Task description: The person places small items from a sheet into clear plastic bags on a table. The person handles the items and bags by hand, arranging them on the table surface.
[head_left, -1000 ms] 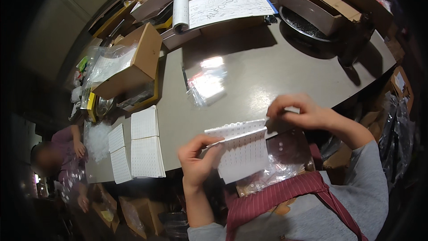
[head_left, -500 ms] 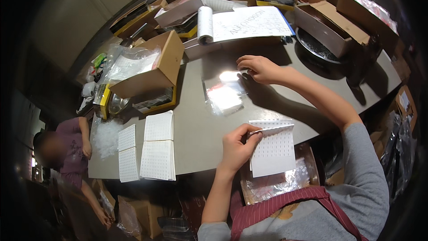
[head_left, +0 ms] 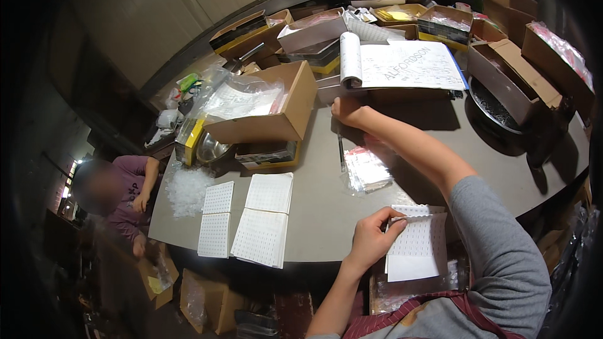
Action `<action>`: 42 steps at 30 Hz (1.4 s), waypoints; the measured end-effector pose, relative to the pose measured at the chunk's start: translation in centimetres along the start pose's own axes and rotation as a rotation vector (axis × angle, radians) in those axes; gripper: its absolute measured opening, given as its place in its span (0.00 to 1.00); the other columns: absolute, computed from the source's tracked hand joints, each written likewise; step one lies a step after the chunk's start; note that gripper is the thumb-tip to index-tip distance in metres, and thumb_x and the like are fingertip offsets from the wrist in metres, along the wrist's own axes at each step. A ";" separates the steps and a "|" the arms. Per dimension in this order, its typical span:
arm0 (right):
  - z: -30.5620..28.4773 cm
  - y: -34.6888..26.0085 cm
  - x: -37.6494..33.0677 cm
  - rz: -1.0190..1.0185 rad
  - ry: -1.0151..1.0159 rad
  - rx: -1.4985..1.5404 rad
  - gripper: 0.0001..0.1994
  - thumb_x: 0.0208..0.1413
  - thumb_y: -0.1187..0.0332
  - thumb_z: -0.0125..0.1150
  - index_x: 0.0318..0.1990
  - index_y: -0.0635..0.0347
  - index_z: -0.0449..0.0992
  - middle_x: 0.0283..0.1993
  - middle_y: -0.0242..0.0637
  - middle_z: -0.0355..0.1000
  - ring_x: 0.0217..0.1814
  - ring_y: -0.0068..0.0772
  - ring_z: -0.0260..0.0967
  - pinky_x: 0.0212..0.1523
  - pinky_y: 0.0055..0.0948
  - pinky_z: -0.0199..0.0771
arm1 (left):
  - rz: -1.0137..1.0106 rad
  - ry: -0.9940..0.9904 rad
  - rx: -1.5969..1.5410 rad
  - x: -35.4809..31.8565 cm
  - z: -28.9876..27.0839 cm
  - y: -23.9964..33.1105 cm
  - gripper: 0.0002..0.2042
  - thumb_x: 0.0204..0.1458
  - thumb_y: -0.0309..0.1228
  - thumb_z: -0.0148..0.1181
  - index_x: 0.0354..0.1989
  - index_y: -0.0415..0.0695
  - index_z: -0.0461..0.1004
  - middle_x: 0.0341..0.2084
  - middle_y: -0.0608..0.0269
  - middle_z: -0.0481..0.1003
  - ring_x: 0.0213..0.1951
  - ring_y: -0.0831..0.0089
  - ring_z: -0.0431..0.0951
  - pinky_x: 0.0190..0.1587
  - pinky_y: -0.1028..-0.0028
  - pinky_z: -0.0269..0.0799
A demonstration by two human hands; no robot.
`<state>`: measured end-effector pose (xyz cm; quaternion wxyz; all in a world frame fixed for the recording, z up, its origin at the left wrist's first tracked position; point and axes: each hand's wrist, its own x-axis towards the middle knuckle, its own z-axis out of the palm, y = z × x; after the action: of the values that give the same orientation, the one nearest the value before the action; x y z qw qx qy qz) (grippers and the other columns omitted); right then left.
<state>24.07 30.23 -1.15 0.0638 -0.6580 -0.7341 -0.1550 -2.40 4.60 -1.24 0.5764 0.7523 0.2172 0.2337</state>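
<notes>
Right hand (head_left: 347, 113) now farther left, arm (head_left: 408, 147) outstretched.

A bare strip of table (head_left: 319, 213) runs between 2 paper stacks (head_left: 259, 232) on the left and clear packets (head_left: 367, 171) in the middle. The right forearm (head_left: 411, 143) bars the way farther right; beyond it, open surface reaches a dark basin (head_left: 495, 113). A cardboard box (head_left: 267, 129) and paper pad (head_left: 408, 69) block the far side.
</notes>
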 end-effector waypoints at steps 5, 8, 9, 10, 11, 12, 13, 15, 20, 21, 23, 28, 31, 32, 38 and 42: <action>-2.9 2.5 -4.9 -0.159 0.136 0.477 0.08 0.55 0.75 0.52 0.35 0.64 0.80 0.35 0.51 0.77 0.38 0.49 0.77 0.40 0.40 0.77 | -0.056 0.014 -0.005 -0.5 0.0 0.1 0.06 0.57 0.27 0.66 0.40 0.38 0.80 0.28 0.67 0.79 0.31 0.85 0.74 0.34 0.80 0.70; -6.7 4.1 -12.2 -0.322 0.270 0.323 0.07 0.52 0.72 0.64 0.39 0.59 0.81 0.42 0.43 0.77 0.42 0.44 0.76 0.42 0.40 0.76 | -0.017 0.107 -0.046 -0.7 0.7 -1.0 0.07 0.55 0.30 0.68 0.38 0.39 0.81 0.23 0.63 0.79 0.25 0.81 0.74 0.30 0.77 0.69; -8.3 4.2 -15.0 -0.380 0.254 0.261 0.06 0.53 0.72 0.63 0.38 0.57 0.81 0.44 0.40 0.76 0.45 0.41 0.76 0.45 0.39 0.76 | -0.002 0.123 -0.017 -0.6 0.7 -0.5 0.07 0.55 0.30 0.68 0.38 0.39 0.81 0.23 0.63 0.79 0.25 0.81 0.74 0.30 0.77 0.70; -9.4 4.2 -17.2 -0.443 0.247 0.201 0.05 0.53 0.71 0.62 0.37 0.55 0.81 0.47 0.37 0.76 0.48 0.38 0.76 0.47 0.38 0.76 | 0.014 0.145 0.021 -0.6 0.7 0.5 0.07 0.55 0.30 0.68 0.38 0.39 0.81 0.23 0.63 0.79 0.25 0.82 0.74 0.30 0.77 0.70; -9.3 4.8 -19.2 -0.500 0.241 0.128 0.07 0.53 0.71 0.62 0.39 0.54 0.81 0.47 0.36 0.76 0.49 0.37 0.76 0.49 0.36 0.75 | 0.046 0.137 0.070 -0.1 0.7 1.4 0.08 0.55 0.30 0.68 0.38 0.39 0.81 0.22 0.64 0.79 0.26 0.82 0.74 0.30 0.77 0.70; -9.1 5.1 -20.9 -0.560 0.233 0.056 0.09 0.53 0.70 0.61 0.41 0.54 0.82 0.48 0.36 0.77 0.50 0.36 0.76 0.51 0.35 0.75 | 0.039 0.130 0.069 0.2 0.7 1.7 0.08 0.55 0.30 0.68 0.37 0.39 0.81 0.22 0.65 0.78 0.25 0.82 0.73 0.30 0.77 0.69; -8.8 5.3 -22.3 -0.540 0.213 0.022 0.14 0.51 0.76 0.59 0.46 0.55 0.82 0.51 0.37 0.77 0.52 0.36 0.75 0.56 0.35 0.74 | 0.032 0.126 0.068 0.3 0.8 1.9 0.08 0.55 0.30 0.68 0.37 0.38 0.81 0.21 0.65 0.78 0.25 0.83 0.73 0.30 0.77 0.69; -9.4 4.6 -23.9 -0.359 0.224 0.178 0.18 0.49 0.79 0.59 0.49 0.56 0.81 0.54 0.38 0.76 0.53 0.38 0.75 0.57 0.37 0.74 | 0.030 0.144 0.085 0.4 0.7 2.0 0.08 0.55 0.30 0.68 0.37 0.38 0.81 0.19 0.70 0.75 0.24 0.85 0.69 0.28 0.79 0.66; -9.2 1.3 -22.8 -0.104 0.115 0.709 0.33 0.45 0.84 0.58 0.64 0.58 0.71 0.68 0.50 0.66 0.68 0.53 0.66 0.64 0.44 0.70 | -0.048 0.194 0.025 -0.5 0.6 2.4 0.06 0.57 0.28 0.67 0.37 0.37 0.81 0.20 0.77 0.72 0.24 0.89 0.66 0.27 0.83 0.60; -8.9 1.1 -22.1 -0.172 0.101 0.704 0.33 0.53 0.78 0.58 0.70 0.59 0.63 0.73 0.56 0.59 0.73 0.61 0.59 0.69 0.45 0.65 | -0.062 0.203 -0.025 -0.4 0.8 2.6 0.06 0.57 0.27 0.67 0.37 0.37 0.80 0.21 0.77 0.72 0.25 0.89 0.66 0.27 0.83 0.60; -7.0 0.2 -21.0 -0.224 -0.013 0.529 0.31 0.67 0.58 0.49 0.73 0.64 0.55 0.77 0.58 0.50 0.79 0.58 0.46 0.76 0.51 0.49 | -0.091 0.208 -0.108 -0.4 1.1 2.7 0.05 0.58 0.26 0.66 0.37 0.37 0.80 0.23 0.76 0.73 0.26 0.90 0.67 0.27 0.84 0.60; -6.9 -0.7 -23.2 -0.232 -0.135 0.386 0.45 0.67 0.34 0.37 0.77 0.63 0.45 0.81 0.51 0.42 0.84 0.49 0.33 0.81 0.50 0.29 | -0.100 0.107 -0.097 -0.9 0.8 2.4 0.05 0.57 0.25 0.67 0.37 0.36 0.80 0.25 0.75 0.75 0.27 0.90 0.68 0.29 0.84 0.62; -8.2 1.2 -26.2 -0.191 -0.206 0.376 0.50 0.63 0.30 0.40 0.77 0.65 0.45 0.81 0.52 0.41 0.84 0.47 0.34 0.81 0.49 0.28 | -0.062 0.122 -0.011 -2.0 0.6 3.5 0.05 0.57 0.25 0.67 0.38 0.36 0.80 0.25 0.75 0.75 0.27 0.89 0.69 0.29 0.83 0.63; -8.9 2.4 -27.2 -0.106 -0.220 0.349 0.52 0.62 0.28 0.40 0.76 0.67 0.46 0.80 0.54 0.41 0.84 0.46 0.34 0.81 0.49 0.29 | -0.086 0.118 -0.017 -2.1 0.6 3.4 0.05 0.57 0.25 0.67 0.38 0.36 0.80 0.25 0.74 0.76 0.28 0.88 0.69 0.30 0.83 0.64; -11.7 2.3 -33.5 -0.130 -0.215 0.269 0.54 0.59 0.25 0.41 0.76 0.68 0.45 0.80 0.54 0.44 0.84 0.47 0.36 0.81 0.50 0.29 | -0.098 0.086 -0.048 -1.4 0.7 2.9 0.06 0.56 0.25 0.67 0.38 0.35 0.80 0.28 0.69 0.79 0.32 0.85 0.74 0.34 0.82 0.70; -12.0 4.4 -34.9 -0.028 -0.187 0.307 0.52 0.60 0.27 0.43 0.76 0.64 0.48 0.80 0.50 0.45 0.84 0.46 0.36 0.81 0.50 0.29 | -0.166 0.103 -0.135 -1.2 0.7 2.4 0.05 0.57 0.23 0.66 0.39 0.34 0.79 0.32 0.67 0.79 0.35 0.83 0.75 0.38 0.80 0.71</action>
<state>31.44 -6.11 0.40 0.0927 -0.6417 -0.7611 0.0199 -2.84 2.76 0.84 0.6310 0.6785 0.2917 0.2375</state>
